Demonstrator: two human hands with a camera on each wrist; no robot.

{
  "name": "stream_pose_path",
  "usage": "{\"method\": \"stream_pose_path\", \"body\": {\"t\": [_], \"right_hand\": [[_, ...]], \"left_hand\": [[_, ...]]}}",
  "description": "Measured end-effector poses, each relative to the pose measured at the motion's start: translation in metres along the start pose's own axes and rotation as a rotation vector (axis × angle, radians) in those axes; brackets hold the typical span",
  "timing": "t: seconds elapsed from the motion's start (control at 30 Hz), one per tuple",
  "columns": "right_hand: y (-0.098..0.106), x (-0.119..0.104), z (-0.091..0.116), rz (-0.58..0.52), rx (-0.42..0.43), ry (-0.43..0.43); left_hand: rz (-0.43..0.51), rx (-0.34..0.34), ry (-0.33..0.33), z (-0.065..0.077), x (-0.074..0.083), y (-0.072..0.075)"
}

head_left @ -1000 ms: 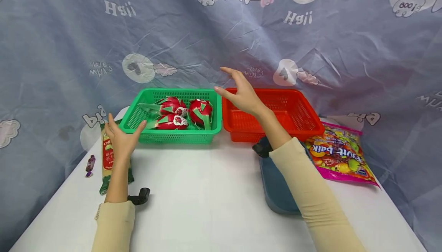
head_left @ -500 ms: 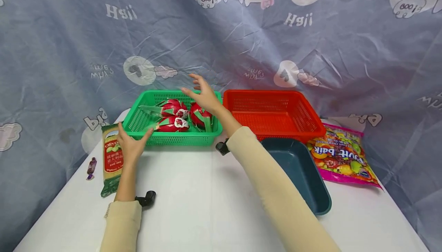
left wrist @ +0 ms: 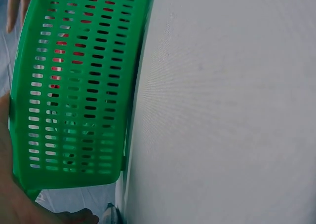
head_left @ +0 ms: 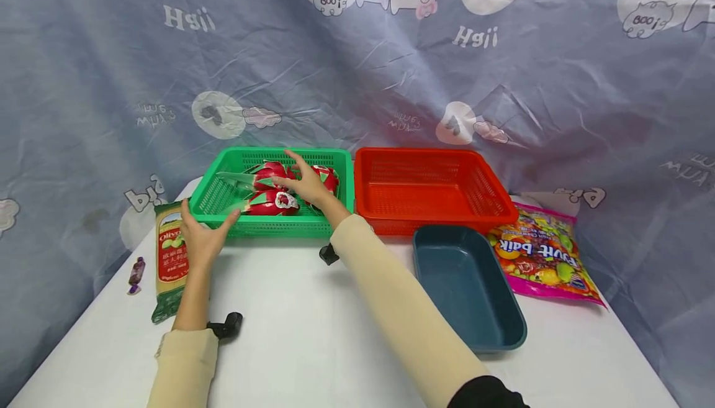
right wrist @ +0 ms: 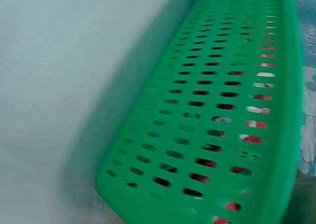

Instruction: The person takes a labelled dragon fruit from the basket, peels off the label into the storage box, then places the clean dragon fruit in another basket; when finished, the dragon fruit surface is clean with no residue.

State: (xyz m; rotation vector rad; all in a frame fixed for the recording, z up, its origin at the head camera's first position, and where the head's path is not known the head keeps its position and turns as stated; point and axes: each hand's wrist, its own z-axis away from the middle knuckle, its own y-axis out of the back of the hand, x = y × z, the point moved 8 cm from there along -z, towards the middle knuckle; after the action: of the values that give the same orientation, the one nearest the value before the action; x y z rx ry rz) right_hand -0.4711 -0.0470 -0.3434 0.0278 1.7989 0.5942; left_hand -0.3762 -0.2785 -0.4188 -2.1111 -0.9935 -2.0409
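right hand point(head_left: 309, 185) hangs over the green basket point(head_left: 279, 228), left of centre in the frame. fingers and thumb well apart, nothing between them that i can make out. thumb tip overlaps the upper fruit point(head_left: 265, 172); cannot tell whether it touches.

three fruits, all in the green basket. the upper fruit and the lower fruit point(head_left: 267, 202) lie one behind the other, long axes running roughly left to right, leafy ends to the left. the right fruit point(head_left: 328, 178), partly behind the hand, has its leaves pointing down-frame.

key relation, as i judge it: the left pair sits just left of and below the right hand's thumb, so the right hand is nearer to the fruit bodies, and its spread would have to turn to straddle them across their axes.

left hand point(head_left: 202, 243) is at the basket's lower left corner, thumb spread from fingers, palm side to the rim. left wrist view shows it around that corner; contact unclear. beside it, leftward: the noodle pack point(head_left: 169, 259).
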Motion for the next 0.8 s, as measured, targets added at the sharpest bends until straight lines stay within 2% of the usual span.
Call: {"method": "stream_pose_path", "body": {"t": [0.17, 0.3, 0.67, 0.8], "right_hand": [[-0.016, 0.020, -0.004, 0.016, -0.079, -0.053], [-0.029, 0.027, -0.003, 0.035, -0.144, -0.083], [-0.036, 0.039, -0.008, 0.018, -0.232, -0.110], [-0.037, 0.041, -0.007, 0.065, -0.273, -0.132]], "left_hand": [[-0.023, 0.002, -0.009, -0.004, 0.000, -0.001], [-0.023, -0.005, 0.003, -0.005, -0.003, 0.001], [-0.023, -0.024, 0.031, -0.003, -0.007, 0.000], [-0.019, -0.017, 0.014, -0.003, -0.004, 0.001]]}}
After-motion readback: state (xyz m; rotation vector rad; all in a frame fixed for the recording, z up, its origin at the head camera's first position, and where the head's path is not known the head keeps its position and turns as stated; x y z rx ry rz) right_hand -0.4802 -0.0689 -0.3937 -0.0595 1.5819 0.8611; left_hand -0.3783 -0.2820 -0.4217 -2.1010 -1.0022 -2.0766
